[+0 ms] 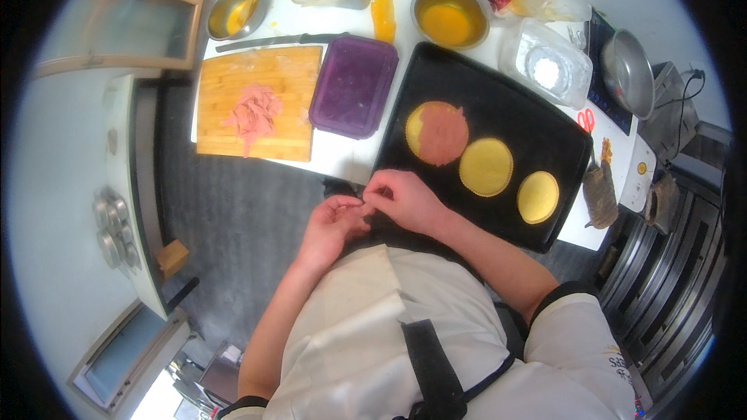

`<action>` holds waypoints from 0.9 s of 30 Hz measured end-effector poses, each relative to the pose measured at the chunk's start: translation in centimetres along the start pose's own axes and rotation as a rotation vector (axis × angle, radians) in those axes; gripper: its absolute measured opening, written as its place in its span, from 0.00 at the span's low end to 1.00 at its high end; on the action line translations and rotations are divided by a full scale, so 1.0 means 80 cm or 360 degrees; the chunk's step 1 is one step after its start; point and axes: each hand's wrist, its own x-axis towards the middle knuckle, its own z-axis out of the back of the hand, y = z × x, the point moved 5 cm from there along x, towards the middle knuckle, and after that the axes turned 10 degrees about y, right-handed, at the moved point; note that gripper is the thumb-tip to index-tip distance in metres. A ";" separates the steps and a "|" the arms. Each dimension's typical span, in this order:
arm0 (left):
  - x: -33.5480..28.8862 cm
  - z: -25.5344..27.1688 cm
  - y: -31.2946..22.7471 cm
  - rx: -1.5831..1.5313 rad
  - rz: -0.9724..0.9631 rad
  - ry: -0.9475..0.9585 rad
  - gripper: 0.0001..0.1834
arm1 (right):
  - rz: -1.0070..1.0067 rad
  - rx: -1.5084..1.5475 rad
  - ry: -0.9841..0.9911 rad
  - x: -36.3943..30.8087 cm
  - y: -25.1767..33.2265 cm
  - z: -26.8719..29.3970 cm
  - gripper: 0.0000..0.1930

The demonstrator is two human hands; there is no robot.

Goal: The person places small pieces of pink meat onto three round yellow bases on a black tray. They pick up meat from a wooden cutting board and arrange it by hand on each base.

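Note:
My left hand (336, 222) and my right hand (402, 199) meet in front of my apron, at the table's near edge. Their fingertips are pinched together, and whatever is between them is too small to make out. Beside my right hand lies a black baking tray (475, 85) with three round yellow dough discs. The leftmost disc (414, 137) is mostly covered by pink sliced ham (443, 134); the middle disc (486, 167) and the right disc (538, 197) are bare. More ham (255, 113) lies in a loose heap on the wooden cutting board (214, 82).
A purple lidded container (354, 87) sits between board and tray, with a long knife (268, 43) behind. Farther back are a metal bowl with a spoon (235, 12), a bowl of yellow liquid (449, 17) and a clear plastic tub (545, 64). Red scissors (587, 120) lie right of the tray.

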 end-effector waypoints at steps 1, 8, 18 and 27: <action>0.001 -0.001 -0.001 0.0032 -0.0021 0.0028 0.10 | 0.0110 0.0019 0.0009 0.000 0.005 0.002 0.14; -0.002 -0.004 -0.011 -0.0037 -0.0077 -0.0104 0.11 | 0.0143 -0.0156 0.0134 -0.012 0.017 0.003 0.13; 0.002 -0.007 -0.011 0.0201 -0.0067 -0.0010 0.09 | 0.0176 0.0117 -0.0069 -0.019 0.009 0.011 0.11; 0.002 -0.012 -0.013 0.0279 -0.0195 -0.0001 0.11 | 0.0222 0.0107 -0.0121 -0.022 0.006 0.025 0.09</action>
